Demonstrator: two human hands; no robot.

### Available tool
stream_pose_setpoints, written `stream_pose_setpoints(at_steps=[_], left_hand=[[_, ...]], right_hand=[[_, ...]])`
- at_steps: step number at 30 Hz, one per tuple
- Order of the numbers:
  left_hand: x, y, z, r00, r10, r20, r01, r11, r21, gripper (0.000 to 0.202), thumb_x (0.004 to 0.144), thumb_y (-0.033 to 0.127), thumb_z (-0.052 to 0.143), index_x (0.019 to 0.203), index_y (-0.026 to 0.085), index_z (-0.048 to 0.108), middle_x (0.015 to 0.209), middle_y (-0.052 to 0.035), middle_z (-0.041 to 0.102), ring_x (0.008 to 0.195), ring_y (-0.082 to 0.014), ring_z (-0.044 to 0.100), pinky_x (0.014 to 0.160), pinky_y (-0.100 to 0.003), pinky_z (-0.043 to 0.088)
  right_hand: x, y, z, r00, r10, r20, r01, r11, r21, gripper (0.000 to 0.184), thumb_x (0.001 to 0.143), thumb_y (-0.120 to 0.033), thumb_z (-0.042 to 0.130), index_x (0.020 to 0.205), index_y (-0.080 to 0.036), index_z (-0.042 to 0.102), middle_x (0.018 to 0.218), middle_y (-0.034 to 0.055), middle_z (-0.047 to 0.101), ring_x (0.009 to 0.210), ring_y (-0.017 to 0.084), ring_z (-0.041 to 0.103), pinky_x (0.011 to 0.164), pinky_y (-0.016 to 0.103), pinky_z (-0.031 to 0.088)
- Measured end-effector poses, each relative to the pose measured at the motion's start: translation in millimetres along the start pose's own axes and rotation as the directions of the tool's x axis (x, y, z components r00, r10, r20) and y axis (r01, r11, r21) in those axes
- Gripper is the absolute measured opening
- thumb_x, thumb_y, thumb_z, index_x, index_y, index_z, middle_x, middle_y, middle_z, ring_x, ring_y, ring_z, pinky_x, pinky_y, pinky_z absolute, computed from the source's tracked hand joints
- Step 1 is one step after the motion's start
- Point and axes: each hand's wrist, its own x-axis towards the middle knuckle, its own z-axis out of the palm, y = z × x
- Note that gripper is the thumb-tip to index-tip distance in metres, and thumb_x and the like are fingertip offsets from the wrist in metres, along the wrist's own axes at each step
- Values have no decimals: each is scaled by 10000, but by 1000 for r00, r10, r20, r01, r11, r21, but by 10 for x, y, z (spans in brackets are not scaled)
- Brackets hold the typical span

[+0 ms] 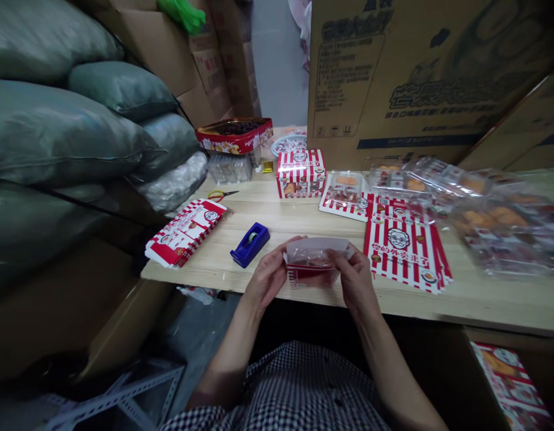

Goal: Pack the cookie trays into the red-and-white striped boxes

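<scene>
Box (pixel 313 262) between left hand (pixel 268 276), right hand (pixel 356 281) — gripped.

We wore a black-and-white checked shirt (pixel 294 389) with small dark buttons; our forearms were bare, and our left hand (pixel 268 276) and right hand (pixel 357 281) wore no gloves.

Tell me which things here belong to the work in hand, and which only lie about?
In use: left hand, right hand, small red box, flat striped cartons, clear snack packs.
Lying about: tape dispenser, scissors, red tin, grey sacks.
</scene>
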Motion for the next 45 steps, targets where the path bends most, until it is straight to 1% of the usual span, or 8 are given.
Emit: stream_pose_setpoints(at_steps=[7,11,17,22,28,35,41,45], left_hand=[[131,-33,-67,989,-41,-144,55,994,93,369,795,253,735,1144,134,731,1066,-103,766,1009,-247,702,956,-359,495],[245,-65,-77,987,-12,-163,38,986,162,314,791,233,709,1084,130,753,967,-71,776,865,-208,706,839,-303,512],[255,-93,134,956,90,-280,-48,987,155,182,804,242,673,925,141,764,731,5,729,621,-127,624,627,-223,475],[-109,-79,245,930,-235,-284,239,971,-21,334,747,212,704,1073,153,744,758,-8,738,614,-129,644,622,-220,482],[-275,-470,-91,807,-509,-298,489,860,-145,414,605,124,726,1016,108,762,728,-36,744,563,-130,626,589,-230,471],[-248,-676,-416,870,-421,-257,424,904,-47,290,627,135,730,908,113,798,770,-66,770,605,-134,648,622,-224,478],[-368,-616,-552,918,-385,-93,394,913,111,370,780,328,769,1092,130,769,1048,-123,775,941,-244,721,879,-322,516],[-351,-644,-618,942,-327,-82,336,899,279,332,830,326,742,1114,156,765,1049,-98,781,960,-237,724,930,-339,510]], right_hand=[[-14,-31,-71,997,13,80,-14,1000,22,203,800,-394,720,935,-244,703,880,17,744,843,215,670,811,337,519],[46,-45,-215,973,115,199,-149,975,163,334,860,-513,593,1010,-238,712,1031,61,751,989,269,682,869,411,538],[-91,-174,-177,963,181,201,-209,969,130,390,821,-487,691,1120,-237,699,1031,64,765,1059,276,679,885,395,546],[-582,-132,-294,938,338,83,-347,922,170,271,820,-358,690,1075,-267,705,1109,23,753,1072,250,673,863,374,557],[-639,340,-497,832,536,144,-554,793,254,232,702,-256,732,930,-217,734,920,28,780,869,238,703,742,333,559],[-475,651,-585,857,507,92,-515,832,208,100,615,-148,740,692,-196,698,583,-52,669,471,92,535,512,210,454],[-512,697,-610,873,475,114,-488,854,180,116,675,-201,735,790,-207,739,664,-30,709,552,124,601,576,234,491],[-521,624,-658,871,463,168,-488,856,171,189,752,-330,740,906,-221,761,834,21,762,754,195,695,734,308,551]])
